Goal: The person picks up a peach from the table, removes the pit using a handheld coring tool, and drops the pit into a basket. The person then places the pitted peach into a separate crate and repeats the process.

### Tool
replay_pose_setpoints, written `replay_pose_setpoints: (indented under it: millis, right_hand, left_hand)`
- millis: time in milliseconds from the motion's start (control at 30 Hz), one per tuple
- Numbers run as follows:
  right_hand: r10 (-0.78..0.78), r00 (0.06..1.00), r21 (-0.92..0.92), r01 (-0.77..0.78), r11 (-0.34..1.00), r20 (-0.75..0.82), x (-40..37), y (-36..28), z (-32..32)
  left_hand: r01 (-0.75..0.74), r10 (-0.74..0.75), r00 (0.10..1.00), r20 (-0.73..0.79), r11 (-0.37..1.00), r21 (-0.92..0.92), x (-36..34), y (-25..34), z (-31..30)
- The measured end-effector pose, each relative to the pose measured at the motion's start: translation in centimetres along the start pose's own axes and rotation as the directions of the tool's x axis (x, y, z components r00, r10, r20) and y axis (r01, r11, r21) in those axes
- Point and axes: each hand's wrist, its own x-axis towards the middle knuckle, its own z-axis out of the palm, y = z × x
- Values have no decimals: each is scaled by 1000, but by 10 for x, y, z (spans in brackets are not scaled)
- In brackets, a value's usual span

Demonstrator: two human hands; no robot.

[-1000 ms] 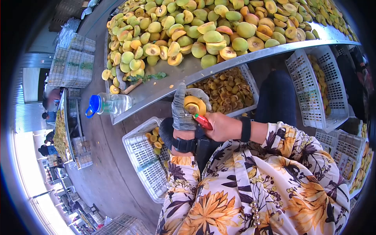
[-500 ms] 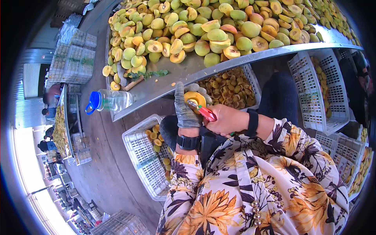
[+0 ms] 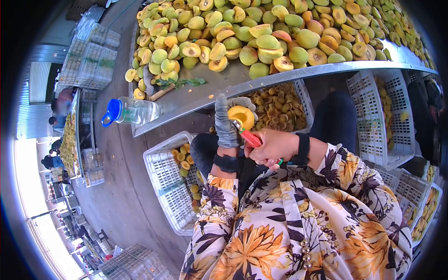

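Grey concrete floor and stacked white plastic crates form the backdrop to a steel-rimmed metal bench, heaped with green-and-yellow fruit, many in halves, reaching close to its near edge. Just off that edge, a left hand in a grey knitted glove cradles an orange-yellow fruit half with a smooth hollow, thumb straight along one side, fingers curled behind. The bare right hand closes firmly round a red-handled tool, whose metal tip meets the fruit's lower rim; no stone shows in the hollow.

Clean work here likely rests on a steady cradle, short turns of the tip close to the hollow's wall, and gloved fingers clear of the metal, since the flesh may tear.

Beneath the bench's near edge, a white slatted plastic basket holds a mass of brownish-yellow fruit pieces. Another white perforated basket, by the left knee, carries loose yellow halves, and a tall white crate beyond the right knee contains yellowish fruit. One clear bottle with a blue lid stands by the bench's near left corner.
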Motion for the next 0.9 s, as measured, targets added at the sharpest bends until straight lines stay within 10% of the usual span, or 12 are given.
replay_pose_setpoints:
  millis: [133, 300, 367, 400, 433, 500, 567, 633, 733, 900]
  right_hand:
    - [-93, 954, 417, -36, 908, 286, 0, 2, -12]
    - [-378, 909, 462, 263, 847, 176, -16, -6, -23]
    - [-210, 973, 13, 213, 977, -96, -7, -9, -44]
    - [-348, 887, -641, 81, 763, -303, 9, 14, -63]
    - [-575, 744, -940, -255, 229, -342, 21, 33, -79]
    - [-536, 716, -893, -327, 309, -448, 8, 30, -76]
    - [-612, 636, -848, -135, 512, -470, 5, 31, -71]
    - [-637, 626, -861, -117, 495, -451, 7, 35, -69]
    - [-747, 576, -921, -29, 387, -332, 17, 41, -75]
    - [-783, 532, -930, -21, 368, -322, 1, 35, -57]
  left_hand:
    - [-63, 57, 994, -96, 997, -55, 4, 2, 4]
    - [-138, 74, 942, -326, 974, -177, 2, 17, -14]
    - [-207, 152, 909, -388, 972, -106, -12, 24, -33]
    - [-247, 205, 890, -407, 968, -52, -21, 27, -51]
    - [-286, 262, 869, -418, 958, 7, -33, 33, -67]
    - [-393, 441, 704, -557, 895, 212, -65, 46, -89]
    - [-3, 426, 577, -697, 854, 520, -99, 62, -167]
    - [636, 558, 674, -484, -105, 764, -115, 94, -150]
    - [275, 637, 726, -257, 74, 959, -69, 108, -140]
    - [53, 411, 909, 71, -283, 958, 70, 104, -56]
